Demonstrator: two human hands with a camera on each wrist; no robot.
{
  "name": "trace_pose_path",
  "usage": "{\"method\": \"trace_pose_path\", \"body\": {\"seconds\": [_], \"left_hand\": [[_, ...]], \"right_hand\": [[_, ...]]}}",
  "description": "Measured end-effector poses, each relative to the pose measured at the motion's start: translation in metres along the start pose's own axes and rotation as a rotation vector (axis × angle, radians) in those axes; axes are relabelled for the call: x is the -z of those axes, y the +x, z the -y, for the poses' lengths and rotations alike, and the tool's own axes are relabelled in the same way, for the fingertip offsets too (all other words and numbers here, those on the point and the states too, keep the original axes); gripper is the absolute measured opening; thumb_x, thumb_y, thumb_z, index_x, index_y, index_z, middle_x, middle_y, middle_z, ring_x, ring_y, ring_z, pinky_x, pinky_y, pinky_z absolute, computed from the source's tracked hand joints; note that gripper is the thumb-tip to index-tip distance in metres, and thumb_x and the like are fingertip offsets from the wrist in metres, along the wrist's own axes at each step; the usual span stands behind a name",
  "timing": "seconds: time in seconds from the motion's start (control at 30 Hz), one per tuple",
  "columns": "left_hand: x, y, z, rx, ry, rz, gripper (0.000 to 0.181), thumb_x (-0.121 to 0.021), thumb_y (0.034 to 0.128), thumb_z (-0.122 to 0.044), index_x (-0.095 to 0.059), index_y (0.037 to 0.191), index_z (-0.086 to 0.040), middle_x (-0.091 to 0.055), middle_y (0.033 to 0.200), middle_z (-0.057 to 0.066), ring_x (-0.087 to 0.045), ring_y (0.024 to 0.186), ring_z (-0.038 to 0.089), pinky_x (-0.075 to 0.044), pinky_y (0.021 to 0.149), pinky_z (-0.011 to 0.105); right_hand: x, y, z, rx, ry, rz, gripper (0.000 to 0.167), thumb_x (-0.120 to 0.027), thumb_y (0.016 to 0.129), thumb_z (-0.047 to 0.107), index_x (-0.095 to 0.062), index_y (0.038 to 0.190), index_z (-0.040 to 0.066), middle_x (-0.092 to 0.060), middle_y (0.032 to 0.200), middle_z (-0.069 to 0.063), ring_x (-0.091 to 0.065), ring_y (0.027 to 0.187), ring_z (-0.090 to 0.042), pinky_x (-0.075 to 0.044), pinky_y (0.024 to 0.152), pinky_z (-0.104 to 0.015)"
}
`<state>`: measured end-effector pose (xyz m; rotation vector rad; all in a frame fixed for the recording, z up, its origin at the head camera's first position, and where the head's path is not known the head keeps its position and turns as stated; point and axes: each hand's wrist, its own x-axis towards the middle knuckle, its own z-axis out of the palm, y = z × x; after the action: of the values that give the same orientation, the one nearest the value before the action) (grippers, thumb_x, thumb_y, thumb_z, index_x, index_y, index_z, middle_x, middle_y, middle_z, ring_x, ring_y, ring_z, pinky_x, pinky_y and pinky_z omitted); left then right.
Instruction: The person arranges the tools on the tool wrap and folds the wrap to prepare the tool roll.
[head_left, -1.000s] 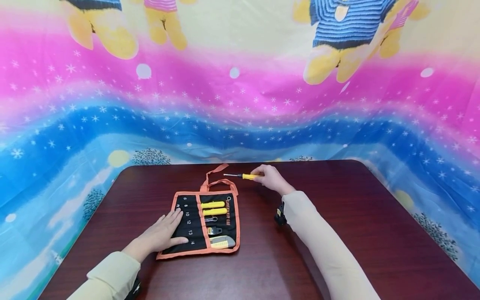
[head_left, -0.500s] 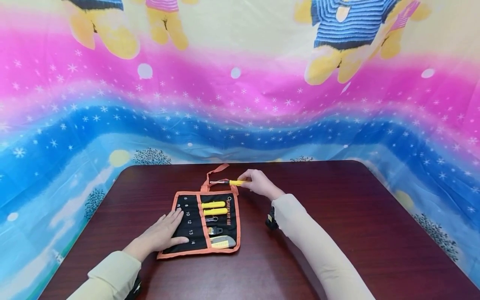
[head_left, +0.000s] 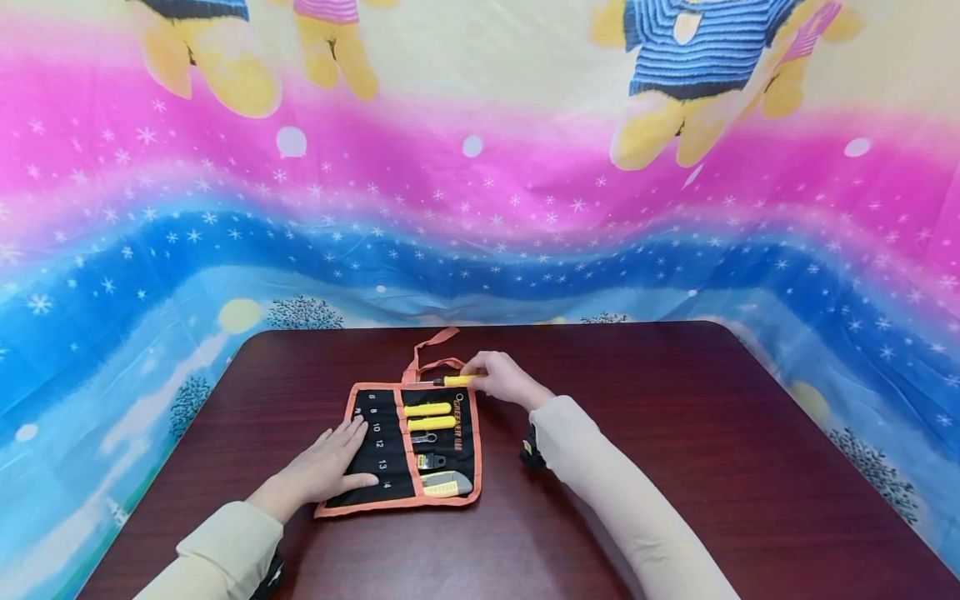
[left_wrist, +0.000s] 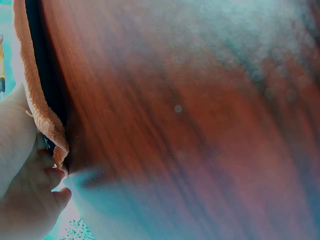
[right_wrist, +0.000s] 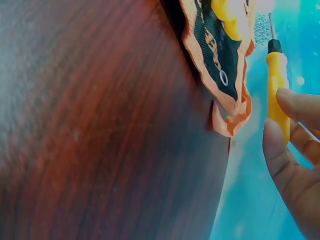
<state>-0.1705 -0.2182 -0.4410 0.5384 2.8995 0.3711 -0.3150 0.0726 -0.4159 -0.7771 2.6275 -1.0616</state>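
A black tool pouch [head_left: 378,493] with orange edging lies flat on the table, its pockets numbered. My left hand [head_left: 318,467] rests on its left part, fingers spread and straight. Between thumb and fingertips, my right hand [head_left: 506,379] pinches a yellow-handled screwdriver [right_wrist: 277,95] by the handle's rear. The shaft points left, over the pouch's far edge; in the head view I cannot tell whether it touches the cloth. In the right-hand pockets sit two yellow handles [head_left: 429,423], a small wrench [head_left: 424,437], a black-and-yellow item [head_left: 431,461] and a utility knife [head_left: 447,484].
Orange tie straps [head_left: 431,342] trail from the pouch's far edge. The dark red-brown table [head_left: 645,400] has rounded far corners, and a printed cloth backdrop [head_left: 480,208] hangs around it.
My right hand has carried the screwdriver left and nearer, from beyond the straps to the pouch's far edge. The left hand and pouch have stayed put.
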Motion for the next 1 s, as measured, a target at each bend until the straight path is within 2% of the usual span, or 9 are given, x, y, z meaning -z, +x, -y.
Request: {"method": "trace_pose_path", "body": {"seconds": [0.3,0.5,0.7,1.0], "left_hand": [[0.0,-0.001,0.0,-0.009,0.003,-0.003,0.088,-0.058,0.0835,-0.053,-0.03,0.139,0.009,-0.027,0.143,0.026,-0.022,0.132,0.04,-0.018,0.104,0.055],[0.001,-0.001,0.0,-0.015,0.005,-0.003,0.088,-0.058,0.0834,-0.054,-0.03,0.139,0.009,-0.027,0.143,0.027,-0.022,0.132,0.04,-0.019,0.104,0.055],[0.001,-0.002,-0.001,-0.008,-0.002,0.001,0.088,-0.057,0.0833,-0.054,-0.03,0.139,0.009,-0.027,0.143,0.027,-0.022,0.132,0.04,-0.019,0.104,0.055],[0.001,-0.001,-0.001,0.004,0.001,0.007,0.088,-0.058,0.0833,-0.054,-0.03,0.139,0.008,-0.027,0.144,0.026,-0.022,0.133,0.039,-0.018,0.104,0.055]], "right_hand": [[-0.009,0.001,0.002,0.061,-0.083,0.031,0.017,-0.062,0.088,0.006,-0.069,0.103,0.007,-0.058,0.097,-0.003,-0.056,0.065,-0.016,-0.05,0.056,-0.024],[-0.011,0.001,0.004,0.066,-0.114,0.043,0.017,-0.063,0.087,0.006,-0.069,0.103,0.006,-0.059,0.096,-0.004,-0.054,0.072,-0.013,-0.049,0.061,-0.023],[-0.011,0.001,0.002,0.048,-0.134,0.051,0.016,-0.063,0.087,0.006,-0.07,0.102,0.009,-0.059,0.094,-0.001,-0.054,0.073,-0.013,-0.049,0.062,-0.022],[-0.02,0.006,0.004,0.094,-0.148,0.046,0.018,-0.063,0.087,0.007,-0.07,0.103,0.009,-0.061,0.098,-0.001,-0.057,0.088,-0.013,-0.049,0.071,-0.021]]}}
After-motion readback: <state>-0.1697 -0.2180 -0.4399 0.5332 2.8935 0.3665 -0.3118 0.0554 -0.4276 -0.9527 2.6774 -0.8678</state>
